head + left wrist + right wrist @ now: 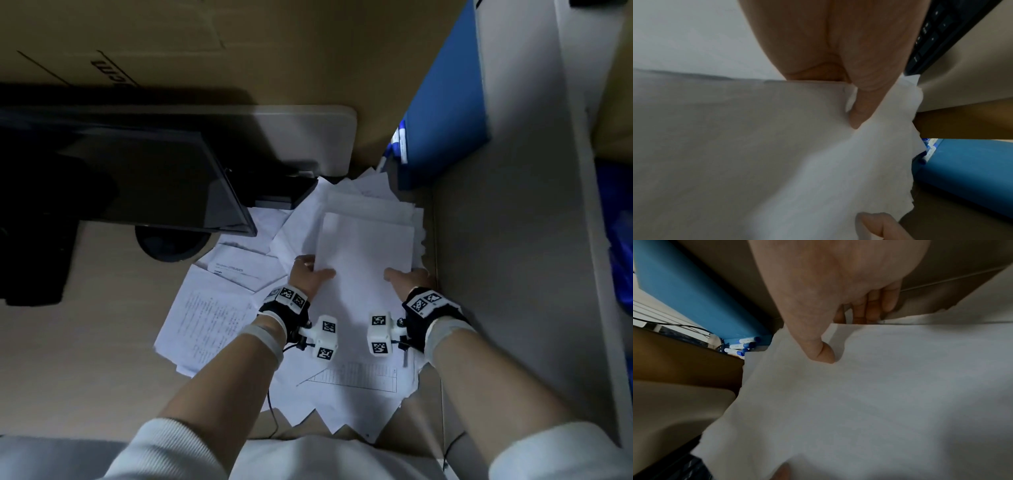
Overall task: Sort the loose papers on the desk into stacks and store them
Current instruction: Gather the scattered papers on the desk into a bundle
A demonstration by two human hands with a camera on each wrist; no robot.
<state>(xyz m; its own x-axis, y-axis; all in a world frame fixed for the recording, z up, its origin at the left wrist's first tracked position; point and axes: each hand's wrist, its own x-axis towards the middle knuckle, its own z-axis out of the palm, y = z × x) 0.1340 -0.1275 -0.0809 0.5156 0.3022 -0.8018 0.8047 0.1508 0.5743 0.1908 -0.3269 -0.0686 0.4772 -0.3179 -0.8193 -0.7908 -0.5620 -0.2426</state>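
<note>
A thick pile of white papers [366, 250] lies on the wooden desk [102, 308] right of the monitor. My left hand [310, 274] grips its left edge, thumb on top and fingers tucked under. My right hand [407, 275] grips the right edge the same way. In the left wrist view the thumb [861, 105] presses down on the paper [777, 162]. The right wrist view shows my thumb [822, 352] on top of the sheets [879, 402] and my fingers [875, 305] curled below the edge. More loose printed sheets [205, 322] spread out left and toward me.
A black monitor [137, 178] on its round stand [171, 243] fills the left. A blue file box [445, 113] with blue-capped markers [742, 345] beside it stands behind the pile. A partition wall [496, 274] closes the right side. A keyboard [941, 32] lies nearby.
</note>
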